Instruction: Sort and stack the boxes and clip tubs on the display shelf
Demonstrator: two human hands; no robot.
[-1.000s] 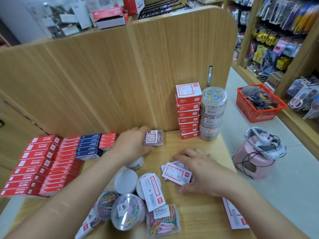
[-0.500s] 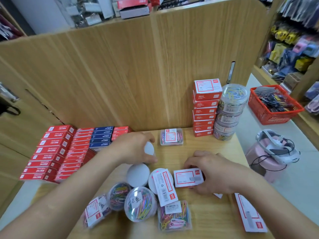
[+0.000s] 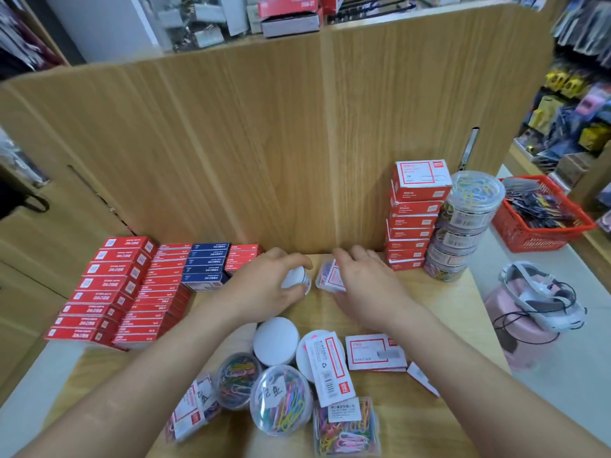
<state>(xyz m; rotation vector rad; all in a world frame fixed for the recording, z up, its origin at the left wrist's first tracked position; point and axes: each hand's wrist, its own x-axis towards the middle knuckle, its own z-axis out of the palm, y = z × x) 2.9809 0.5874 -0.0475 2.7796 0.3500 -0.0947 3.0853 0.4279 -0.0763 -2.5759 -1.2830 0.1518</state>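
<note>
left hand (image 3: 264,289): curled round small white round plastic tub (image 3: 296,281) | right hand (image 3: 367,285): holds clear rectangular box of coloured clips (image 3: 327,276) | tub and box just beside each other

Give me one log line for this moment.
left hand: grips white tub | right hand: grips clip box | where: back of shelf, left of red box stack

Bright, even light; warped, blurry edges.

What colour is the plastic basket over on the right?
Red; the basket shows best in the head view.
</note>
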